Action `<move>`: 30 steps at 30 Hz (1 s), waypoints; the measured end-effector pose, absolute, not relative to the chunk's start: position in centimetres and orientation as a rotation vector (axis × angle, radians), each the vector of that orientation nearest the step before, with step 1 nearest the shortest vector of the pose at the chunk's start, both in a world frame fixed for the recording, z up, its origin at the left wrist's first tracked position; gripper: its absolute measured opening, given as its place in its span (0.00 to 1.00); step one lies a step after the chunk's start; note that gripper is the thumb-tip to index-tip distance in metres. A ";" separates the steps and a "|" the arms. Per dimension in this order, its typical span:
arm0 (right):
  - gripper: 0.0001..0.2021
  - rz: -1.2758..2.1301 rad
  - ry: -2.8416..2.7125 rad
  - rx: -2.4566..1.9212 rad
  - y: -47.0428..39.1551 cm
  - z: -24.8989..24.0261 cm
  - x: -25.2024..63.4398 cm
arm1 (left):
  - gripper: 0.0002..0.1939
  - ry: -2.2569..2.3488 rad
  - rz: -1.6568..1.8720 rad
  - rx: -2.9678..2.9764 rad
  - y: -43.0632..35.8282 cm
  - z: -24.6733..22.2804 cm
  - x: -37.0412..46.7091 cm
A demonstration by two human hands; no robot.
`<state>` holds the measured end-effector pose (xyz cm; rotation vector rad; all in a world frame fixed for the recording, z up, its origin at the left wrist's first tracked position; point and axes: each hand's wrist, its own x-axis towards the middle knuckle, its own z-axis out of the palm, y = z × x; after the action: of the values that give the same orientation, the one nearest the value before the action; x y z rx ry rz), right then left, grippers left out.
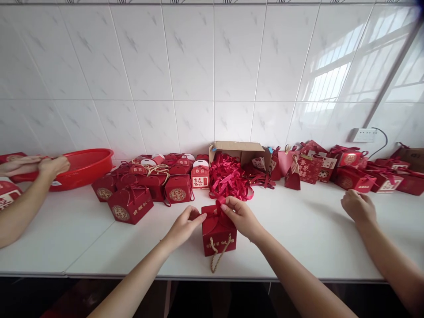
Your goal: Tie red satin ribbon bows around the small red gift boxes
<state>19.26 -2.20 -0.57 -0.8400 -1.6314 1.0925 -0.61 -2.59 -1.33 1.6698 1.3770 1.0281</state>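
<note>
A dark red gift box (219,236) stands upright near the front edge of the white table, with a twisted gold cord handle (218,256) hanging down its front. On its top is a red ribbon (220,206). My right hand (240,215) pinches the ribbon between thumb and fingers, above the box's right side. At the box's top left edge is my left hand (187,224), its fingers curled and its thumb touching the box; what lies between the fingers is too small to tell.
A heap of red ribbons (230,176) lies before an open carton (243,146). Red boxes (130,205) stand to the left, more boxes (355,179) to the right. Another person's hands (54,167) are near a red basin (86,168); a person's fist (359,206) rests at right.
</note>
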 end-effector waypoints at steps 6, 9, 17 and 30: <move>0.09 0.971 -1.621 -1.012 -2.1 -1.0 18.3 | 0.20 1.171 0.924 1.407 -3.6 0.3 -0.6; 0.05 0.867 -1.613 -1.093 -1.8 -1.2 17.8 | 0.18 1.138 0.989 1.460 -4.1 2.4 -0.5; 0.07 0.807 -1.754 -1.060 -3.0 -0.4 17.7 | 0.15 0.928 1.004 1.695 -2.2 6.9 3.5; 0.15 0.845 -1.578 -1.043 -2.8 -1.3 17.4 | 0.11 1.233 1.145 1.955 -2.3 1.5 1.5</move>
<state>17.38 -2.84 -1.34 -1.0431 -1.5778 0.8455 1.54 -2.32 1.49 1.9552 1.2327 1.1446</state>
